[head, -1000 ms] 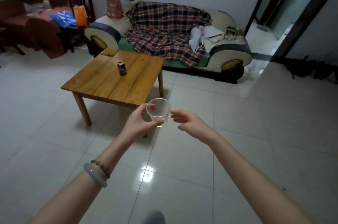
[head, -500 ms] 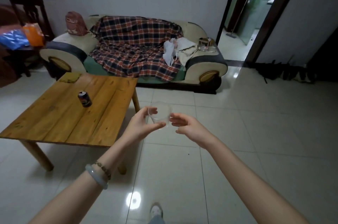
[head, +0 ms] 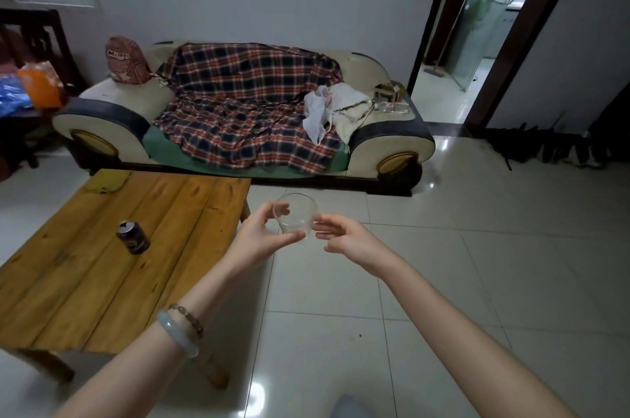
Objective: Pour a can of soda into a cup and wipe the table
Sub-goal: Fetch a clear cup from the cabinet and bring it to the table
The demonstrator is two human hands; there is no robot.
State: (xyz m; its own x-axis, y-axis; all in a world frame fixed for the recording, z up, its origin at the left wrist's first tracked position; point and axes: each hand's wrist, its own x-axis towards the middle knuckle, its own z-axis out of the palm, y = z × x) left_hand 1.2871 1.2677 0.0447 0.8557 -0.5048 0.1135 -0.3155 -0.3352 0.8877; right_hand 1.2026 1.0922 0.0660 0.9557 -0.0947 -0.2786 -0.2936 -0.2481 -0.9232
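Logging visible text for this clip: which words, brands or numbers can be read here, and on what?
Soda can: pale markings on its dark side, too blurred to read.
Pink backpack: white patch with dark letters, too blurred to read.
Orange bag: no print legible.
Clear cup: no print visible.
No text here can be quoted.

A clear plastic cup (head: 296, 218) sits tilted in the left hand (head: 259, 240), above the floor just past the wooden counter (head: 85, 281). A dark soda can (head: 133, 237) stands on the counter, well apart from a yellow cloth (head: 105, 180) at its far corner.
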